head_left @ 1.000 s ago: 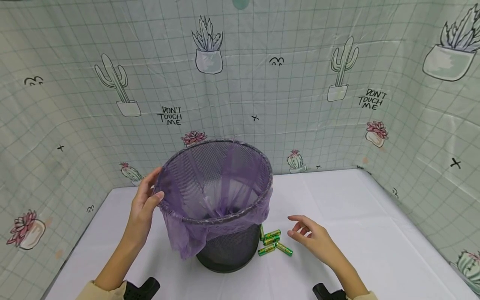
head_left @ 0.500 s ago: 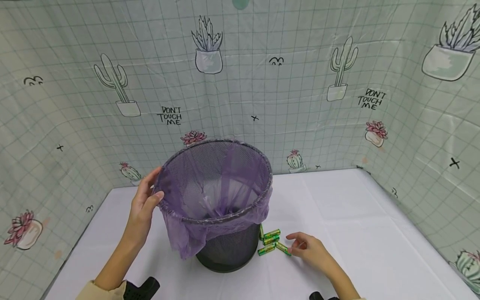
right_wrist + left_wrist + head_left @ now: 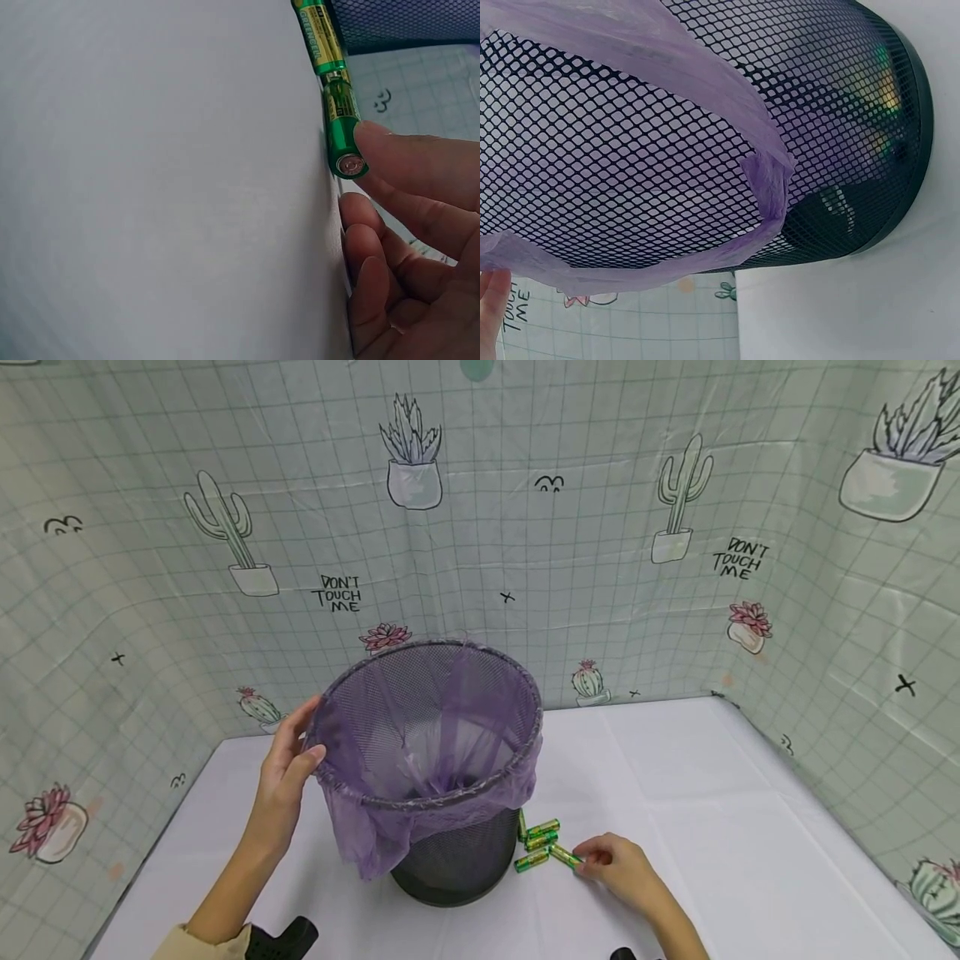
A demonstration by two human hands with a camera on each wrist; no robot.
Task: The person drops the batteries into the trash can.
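A black mesh wastebasket (image 3: 453, 864) stands upright, lined with a thin purple bag (image 3: 367, 831) that is folded over its rim. My left hand (image 3: 285, 772) grips the rim at the left, thumb over the edge and fingers on the outside; only a bit of that hand (image 3: 490, 311) shows in the left wrist view. Low on the table to the right, my right hand (image 3: 621, 870) pinches the near end of a green and gold battery (image 3: 564, 856), the thumb on its casing. Several similar batteries (image 3: 542, 841) lie beside the basket's base.
A white cloth covers the table (image 3: 675, 777). Behind and along both sides hangs a gridded curtain (image 3: 480, 552) printed with cacti. Black devices sit at the wrists, the left device (image 3: 281, 939) showing near the bottom edge.
My right hand has come down and slightly forward to the nearest battery, and its thumb and finger have closed on the end. The left hand keeps its hold on the rim.
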